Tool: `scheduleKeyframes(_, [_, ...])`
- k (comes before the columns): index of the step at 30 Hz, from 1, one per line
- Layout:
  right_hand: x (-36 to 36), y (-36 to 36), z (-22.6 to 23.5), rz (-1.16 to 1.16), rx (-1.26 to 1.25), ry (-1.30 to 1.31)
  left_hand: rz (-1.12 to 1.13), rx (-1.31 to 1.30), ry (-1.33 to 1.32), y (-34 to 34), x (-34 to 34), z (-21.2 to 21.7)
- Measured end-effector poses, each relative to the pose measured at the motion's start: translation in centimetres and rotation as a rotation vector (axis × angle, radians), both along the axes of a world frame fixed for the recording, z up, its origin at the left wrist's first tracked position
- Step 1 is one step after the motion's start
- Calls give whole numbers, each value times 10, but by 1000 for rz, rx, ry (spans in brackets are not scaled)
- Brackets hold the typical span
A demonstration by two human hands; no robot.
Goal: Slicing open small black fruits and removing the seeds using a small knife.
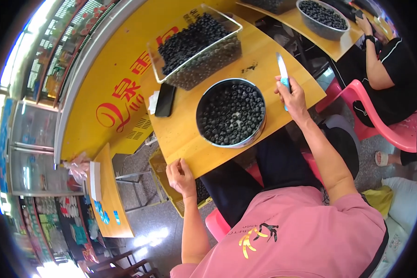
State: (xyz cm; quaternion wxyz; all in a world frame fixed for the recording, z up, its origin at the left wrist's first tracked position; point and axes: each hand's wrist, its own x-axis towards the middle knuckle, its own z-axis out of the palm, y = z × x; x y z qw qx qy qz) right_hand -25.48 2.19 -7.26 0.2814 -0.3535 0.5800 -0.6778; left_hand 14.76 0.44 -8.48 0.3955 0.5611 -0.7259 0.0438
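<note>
In my right hand (pixel 292 95), raised over the table's right side, is a knife (pixel 282 69) with a pale blade pointing away and a blue handle. My left hand (pixel 180 177) is at the table's near left corner with its fingers curled in; whatever they may hold is hidden. Between my hands stands a round tub (pixel 208 137) of dark round berries (pixel 227 109) that look like blueberries. Behind it, a clear rectangular bin (pixel 197 67) is heaped with small dark fruit (pixel 194 41).
A black phone (pixel 165 99) lies beside white tissue (pixel 154 102) on the wooden table (pixel 180 139). Below the left corner is a yellow crate (pixel 160 169). At right a person (pixel 389 69) sits on a pink chair (pixel 384 123), near another tub (pixel 324 30) of dark fruit.
</note>
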Motion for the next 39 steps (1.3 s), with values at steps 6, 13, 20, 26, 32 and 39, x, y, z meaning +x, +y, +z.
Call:
scheduleKeyframes(6, [3, -1, 3, -18, 61, 128, 47, 115, 61, -2, -3, -1])
scheduleKeyframes(13, [6, 5, 6, -5, 86, 45, 74, 227, -29, -4, -6, 4])
scheduleKeyframes(20, [6, 6, 10, -34, 114, -20, 71, 267, -54, -3, -9, 8])
scheduleKeyframes(26, [6, 4, 9, -8, 67, -1, 60, 194, -40, -4, -1, 3])
scheduleKeyframes(32, [2, 1, 4, 13, 42, -13, 21, 127, -23, -5, 2, 3])
scheduleKeyframes(39, [-7, -5, -8, 37, -19, -6, -13, 47, -55, -4, 6, 7])
